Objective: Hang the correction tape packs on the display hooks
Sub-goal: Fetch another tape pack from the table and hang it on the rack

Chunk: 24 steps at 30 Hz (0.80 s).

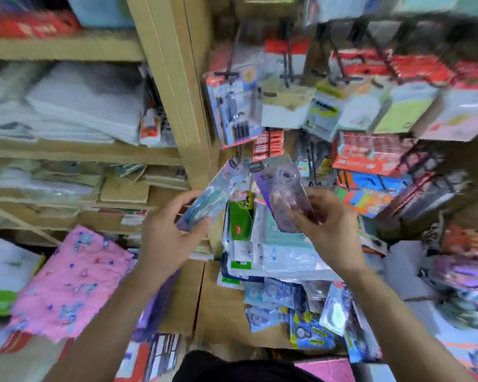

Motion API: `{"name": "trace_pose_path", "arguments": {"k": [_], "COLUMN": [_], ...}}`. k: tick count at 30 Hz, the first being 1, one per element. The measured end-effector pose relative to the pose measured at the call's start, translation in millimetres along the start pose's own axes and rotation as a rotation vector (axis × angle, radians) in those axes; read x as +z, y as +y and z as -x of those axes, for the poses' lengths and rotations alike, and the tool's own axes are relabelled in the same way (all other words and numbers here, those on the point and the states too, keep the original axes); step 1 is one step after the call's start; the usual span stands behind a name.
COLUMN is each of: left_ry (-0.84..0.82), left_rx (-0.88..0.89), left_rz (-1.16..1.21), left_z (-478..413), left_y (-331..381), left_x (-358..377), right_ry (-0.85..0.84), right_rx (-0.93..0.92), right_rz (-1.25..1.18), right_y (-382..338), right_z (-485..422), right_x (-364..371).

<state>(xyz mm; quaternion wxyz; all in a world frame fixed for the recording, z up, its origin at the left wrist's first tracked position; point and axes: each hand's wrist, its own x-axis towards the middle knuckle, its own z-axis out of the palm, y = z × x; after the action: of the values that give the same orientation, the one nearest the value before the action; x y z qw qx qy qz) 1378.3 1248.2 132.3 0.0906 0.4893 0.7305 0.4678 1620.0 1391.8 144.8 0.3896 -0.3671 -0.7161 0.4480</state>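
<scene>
Holding a blue pack (204, 202) in left grip (166, 232), purple pack (282, 194) in right grip (329, 224), neither hung yet; big pile (295, 307) below the hooks (289, 64).

i am getting bright, even indoor light and only faint shadows. motion blur is smearing everything, worst on the hanging packs (398, 100) at upper right. the wide lens is bending the shelves (66, 49) at the left edge. the blue pack (213, 197) in the left hand (166, 232) and the purple pack (282, 194) in the right hand (329, 230) are looking soft.
</scene>
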Motion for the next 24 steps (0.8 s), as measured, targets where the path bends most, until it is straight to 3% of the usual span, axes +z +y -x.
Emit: {"name": "trace_pose_path", "arguments": {"k": [12, 24], "left_ry": [0.294, 0.494], "left_rx": [0.391, 0.553], "left_rz": [0.05, 0.041], "left_z": [-106, -178], "left_y": [117, 208], "left_x": [-49, -117], "right_ry": [0.209, 0.209], "right_rx": [-0.463, -0.637], "right_rz": [-0.042, -0.014], "right_y": [-117, -216], "right_z": [-76, -150], "right_x": [-61, -106]}}
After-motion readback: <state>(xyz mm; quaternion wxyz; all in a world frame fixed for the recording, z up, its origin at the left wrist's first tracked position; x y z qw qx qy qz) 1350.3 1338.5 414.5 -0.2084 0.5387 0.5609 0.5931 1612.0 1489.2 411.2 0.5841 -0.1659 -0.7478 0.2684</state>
